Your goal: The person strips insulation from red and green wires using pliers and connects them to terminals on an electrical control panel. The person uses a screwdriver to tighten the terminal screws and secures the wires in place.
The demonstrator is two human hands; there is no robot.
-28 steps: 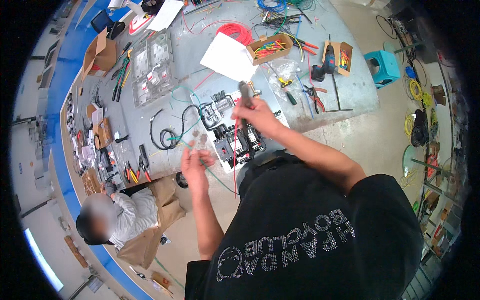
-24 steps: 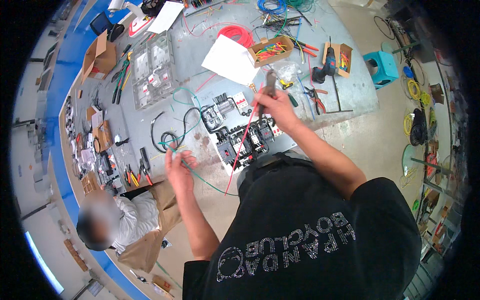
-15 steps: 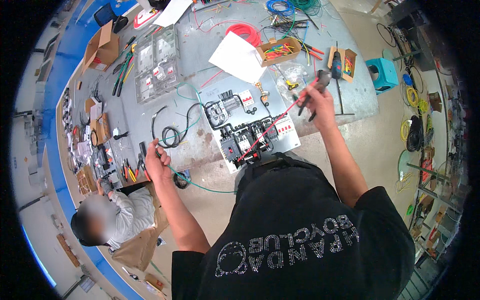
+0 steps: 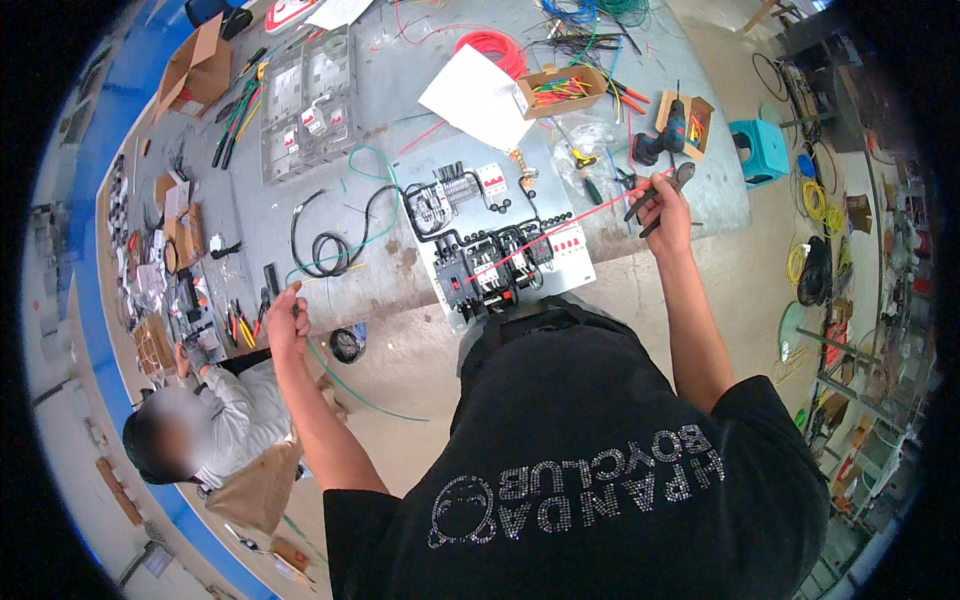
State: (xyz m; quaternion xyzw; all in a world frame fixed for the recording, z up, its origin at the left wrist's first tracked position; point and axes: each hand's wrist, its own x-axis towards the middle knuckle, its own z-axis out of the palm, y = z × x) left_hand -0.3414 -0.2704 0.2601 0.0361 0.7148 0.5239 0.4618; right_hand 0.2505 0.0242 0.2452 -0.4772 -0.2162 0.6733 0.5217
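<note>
two slender lengths of insulated wire, one red (image 4: 560, 230) and one green (image 4: 365, 398), sit at the centre of the work. the red wire slants over a pale metal panel (image 4: 584, 272) crowded with black switch blocks; its far end lies over a black breaker with a red mark (image 4: 455, 284), though whether it touches or hangs above cannot be told. the right hand (image 4: 668, 213), closed, grasps a dark two-handled plier-like tool (image 4: 684, 178) together with the red wire's near end; the jaws' exact state is too small to tell. the left hand (image 4: 289, 318) is curled, seemingly pinching the green wire, which trails beyond the desk (image 4: 388, 110) edge.

to manage this well, a light, even hold on the red wire seems best, keeping its far end from snagging on the black leads and terminals. slack in the green wire is better kept off the panel, and the tool's head turned away from the fingers.

near the left hand lies a loosely coiled black cable (image 4: 325, 262). past the panel are a white paper sheet (image 4: 472, 100), a small brown cardboard box (image 4: 550, 111) of coloured pieces and a dark cordless drill (image 4: 676, 125).
</note>
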